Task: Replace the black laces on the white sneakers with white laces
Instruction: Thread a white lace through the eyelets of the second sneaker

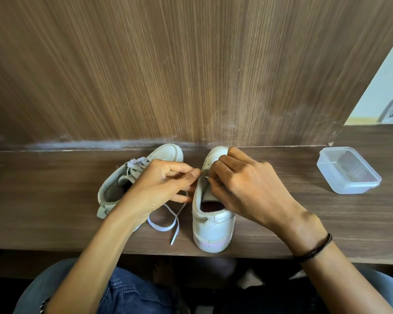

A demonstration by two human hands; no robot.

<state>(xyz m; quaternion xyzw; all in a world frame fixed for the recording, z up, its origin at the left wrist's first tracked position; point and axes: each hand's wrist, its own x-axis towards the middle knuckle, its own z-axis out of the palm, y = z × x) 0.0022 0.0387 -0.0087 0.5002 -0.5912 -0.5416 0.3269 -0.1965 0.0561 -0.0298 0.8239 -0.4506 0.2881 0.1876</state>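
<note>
Two white sneakers stand on the wooden desk [55, 200]. The left sneaker [114, 186] leans on its side and is threaded with white laces. The right sneaker [210, 225] stands upright with its heel toward me. My left hand [166, 184] pinches at the left eyelet edge of the right sneaker. My right hand [243, 184] pinches the tip of a white lace [166, 225] at the same spot over the tongue. The lace's loose part loops on the desk between the two shoes. No black lace is in view.
A clear empty plastic container [347, 169] sits on the desk at the right. A wooden back panel [191, 75] rises just behind the shoes. The desk's front edge runs close under the right sneaker's heel, with my knees below it.
</note>
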